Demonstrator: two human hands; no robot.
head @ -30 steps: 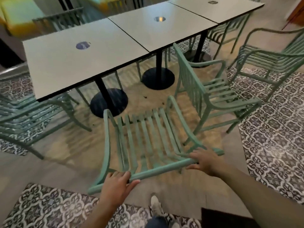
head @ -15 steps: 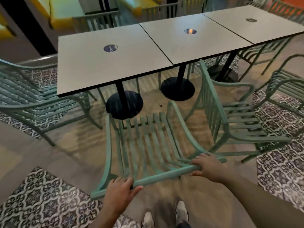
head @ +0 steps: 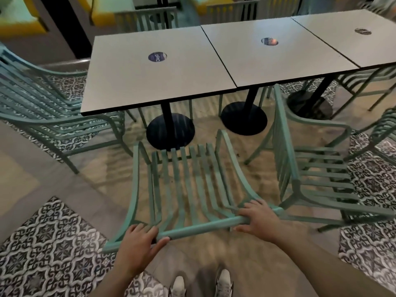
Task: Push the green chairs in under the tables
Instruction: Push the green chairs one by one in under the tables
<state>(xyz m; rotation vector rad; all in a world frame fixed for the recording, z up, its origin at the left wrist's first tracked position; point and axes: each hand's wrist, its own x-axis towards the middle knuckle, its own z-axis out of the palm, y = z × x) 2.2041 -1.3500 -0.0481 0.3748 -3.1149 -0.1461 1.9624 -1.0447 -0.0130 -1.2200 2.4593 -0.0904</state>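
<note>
Compared with one second ago, the table (head: 158, 67) now appears bigger and nearer in the upper middle of the frame, and its black round base (head: 170, 131) now lies just beyond the front edge of the seat. So the green chair (head: 188, 185) in the lower middle has advanced toward the table, but I judge that its seat is not yet under the top.

The left hand (head: 137, 246) grips the top bar of the chair back at the lower left, fingers curled over the bar and thumb under it. The right hand (head: 259, 219) holds the same bar more to the right, fingers lying close together over it.

A second chair (head: 317, 174), at the right of the frame, stands sideways and away from the tables, so more work is left.
</note>
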